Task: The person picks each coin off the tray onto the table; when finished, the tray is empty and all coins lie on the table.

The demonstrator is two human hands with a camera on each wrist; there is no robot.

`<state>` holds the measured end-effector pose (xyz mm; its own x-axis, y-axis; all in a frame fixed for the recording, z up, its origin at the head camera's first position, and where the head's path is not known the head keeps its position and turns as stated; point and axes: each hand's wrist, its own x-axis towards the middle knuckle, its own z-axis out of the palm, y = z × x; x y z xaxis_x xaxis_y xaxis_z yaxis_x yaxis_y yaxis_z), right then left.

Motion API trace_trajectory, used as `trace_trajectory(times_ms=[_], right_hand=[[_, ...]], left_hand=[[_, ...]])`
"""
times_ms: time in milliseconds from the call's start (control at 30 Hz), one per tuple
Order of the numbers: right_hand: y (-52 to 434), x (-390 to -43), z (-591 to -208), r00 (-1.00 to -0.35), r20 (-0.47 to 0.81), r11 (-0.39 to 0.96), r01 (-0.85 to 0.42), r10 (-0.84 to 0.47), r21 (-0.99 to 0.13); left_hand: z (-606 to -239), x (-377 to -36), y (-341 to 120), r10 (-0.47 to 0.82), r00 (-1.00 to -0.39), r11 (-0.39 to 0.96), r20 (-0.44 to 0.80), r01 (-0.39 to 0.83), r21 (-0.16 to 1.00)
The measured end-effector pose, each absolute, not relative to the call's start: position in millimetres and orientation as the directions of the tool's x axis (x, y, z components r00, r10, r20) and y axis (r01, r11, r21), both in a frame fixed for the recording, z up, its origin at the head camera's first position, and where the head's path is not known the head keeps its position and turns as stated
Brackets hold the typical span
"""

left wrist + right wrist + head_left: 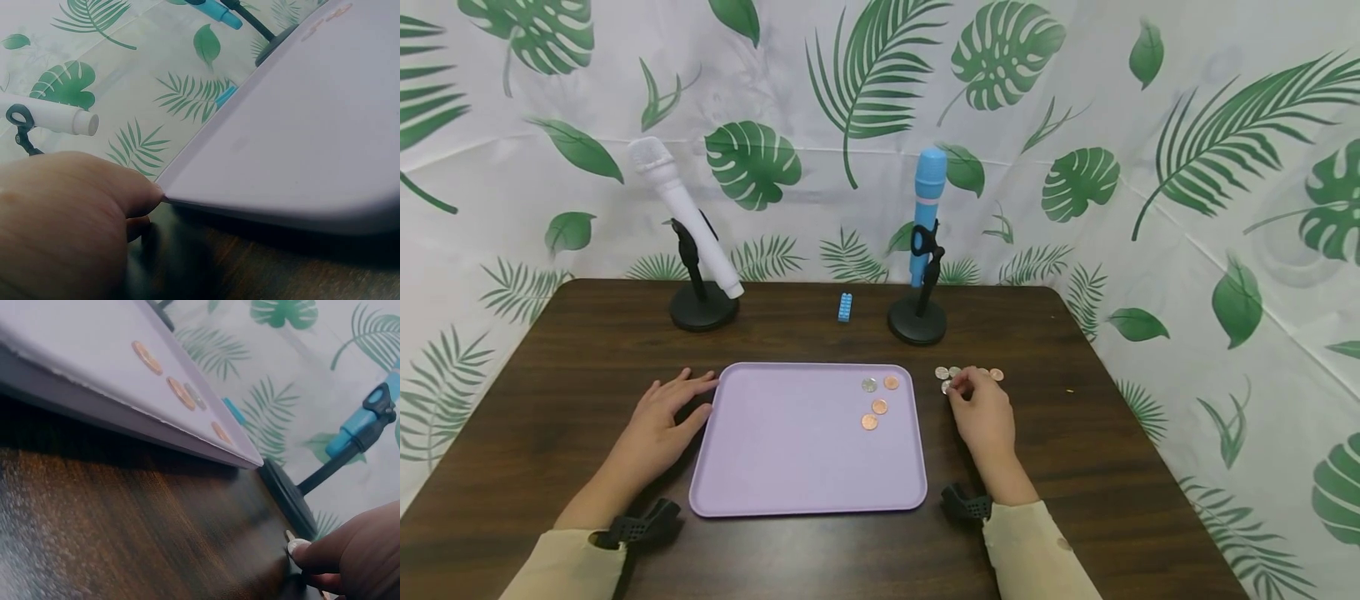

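A shallow lilac tray lies on the table, with one silver coin and three copper coins toward its right side. My left hand rests at the tray's left edge, fingers spread and fingertips right at the rim. Right of the tray, my right hand pinches a silver coin between thumb and fingers, low over the table. Around those fingers lie more silver coins and a copper coin, partly hidden by the hand.
Behind the tray stand a white microphone and a blue microphone, each on a black stand with a round base. Between them sits a small blue block. A leaf-patterned cloth hangs along the table's back and right.
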<state>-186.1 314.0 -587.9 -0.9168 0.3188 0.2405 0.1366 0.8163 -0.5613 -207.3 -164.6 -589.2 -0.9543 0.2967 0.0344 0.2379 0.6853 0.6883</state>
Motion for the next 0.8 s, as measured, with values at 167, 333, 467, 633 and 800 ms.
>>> trace_trajectory(times_ms=[167,333,467,633,800], right_hand=[[313.0,-186.8,-588.1,-0.92,0.245,0.831,0.133,0.306,-0.54],[310.9,-185.8,-585.6,-0.924,0.237,0.835,0.135,0.301,-0.534],[310.2,-185.2,-584.8,-0.921,0.234,0.834,0.146,0.31,-0.532],[309.9,-184.4,-584.6,-0.92,0.237,0.831,0.144,0.312,-0.537],[309.4,-184.4,-585.0,-0.924,0.234,0.834,0.136,0.301,-0.534]], left_hand=[[-589.6,-207.3,-164.6,0.298,-0.954,0.685,0.035,0.239,0.688],[-590.6,-207.4,-164.9,0.299,-0.954,0.683,0.037,0.241,0.689],[-591.1,-207.9,-164.6,0.297,-0.954,0.685,0.039,0.241,0.687],[-590.5,-208.0,-164.4,0.292,-0.956,0.688,0.04,0.239,0.685],[-589.0,-207.7,-164.3,0.293,-0.955,0.686,0.041,0.24,0.687]])
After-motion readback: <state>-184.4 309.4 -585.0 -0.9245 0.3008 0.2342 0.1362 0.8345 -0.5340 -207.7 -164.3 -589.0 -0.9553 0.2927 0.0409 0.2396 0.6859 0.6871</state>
